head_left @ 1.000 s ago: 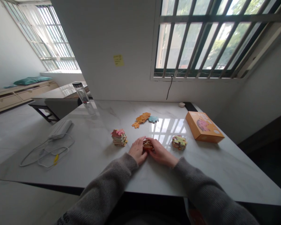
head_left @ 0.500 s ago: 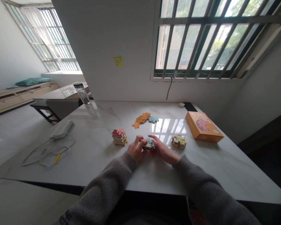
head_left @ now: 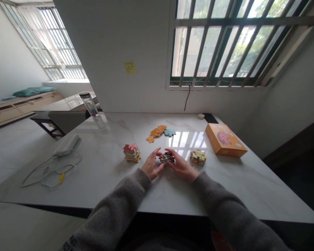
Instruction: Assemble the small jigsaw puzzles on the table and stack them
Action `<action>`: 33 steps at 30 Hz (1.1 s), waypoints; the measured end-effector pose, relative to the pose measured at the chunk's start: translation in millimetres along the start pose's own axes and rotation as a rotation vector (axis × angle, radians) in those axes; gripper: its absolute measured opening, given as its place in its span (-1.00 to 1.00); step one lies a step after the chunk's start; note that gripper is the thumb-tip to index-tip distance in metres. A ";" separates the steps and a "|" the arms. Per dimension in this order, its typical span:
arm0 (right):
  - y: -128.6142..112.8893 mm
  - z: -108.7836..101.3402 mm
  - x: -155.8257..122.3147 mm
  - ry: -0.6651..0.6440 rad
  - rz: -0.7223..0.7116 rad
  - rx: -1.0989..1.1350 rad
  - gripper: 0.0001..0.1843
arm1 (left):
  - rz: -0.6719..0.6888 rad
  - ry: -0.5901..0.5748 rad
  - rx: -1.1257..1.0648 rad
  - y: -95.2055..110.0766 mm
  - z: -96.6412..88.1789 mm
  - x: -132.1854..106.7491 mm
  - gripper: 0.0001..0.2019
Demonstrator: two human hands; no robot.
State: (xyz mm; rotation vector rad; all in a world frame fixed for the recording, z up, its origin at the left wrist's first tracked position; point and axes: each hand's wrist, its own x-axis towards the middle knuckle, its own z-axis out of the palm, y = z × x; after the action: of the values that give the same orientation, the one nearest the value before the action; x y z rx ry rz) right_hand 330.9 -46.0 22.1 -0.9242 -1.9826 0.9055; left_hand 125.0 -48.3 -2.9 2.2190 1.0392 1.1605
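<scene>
A small stack of jigsaw pieces stands on the white marble table between my two hands. My left hand cups its left side with curled fingers. My right hand presses against its right side, fingertips on the pieces. Both hands grip the stack. Another stack with a pink top piece stands to the left, and a third stack with a yellow-green top to the right.
Loose orange pieces and a teal piece lie further back. An orange puzzle box sits at the right. A clear water bottle stands at the far left, with a white power adapter and its coiled cable nearer.
My hands went from covering the stack to holding it by its sides with raised fingers. The stack's top pieces now show. The view shifted slightly.
</scene>
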 end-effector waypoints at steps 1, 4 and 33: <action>0.7 0.1 -0.9 -0.011 -0.009 -0.024 -0.46 | -0.014 -0.026 0.020 -1.1 -0.1 0.3 -0.36; 3.2 0.9 -2.7 -0.029 -0.028 -0.068 -0.50 | -0.011 -0.087 0.076 -2.7 -0.5 1.3 -0.48; -10.7 7.7 2.0 0.092 0.401 0.570 -0.65 | 0.187 -0.113 0.033 0.9 3.0 14.8 -0.49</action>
State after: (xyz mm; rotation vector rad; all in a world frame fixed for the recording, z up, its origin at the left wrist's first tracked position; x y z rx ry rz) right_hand 320.3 -51.7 28.0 -1.0073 -1.3564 1.5209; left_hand 133.4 -37.4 3.5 2.4196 0.8258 1.0857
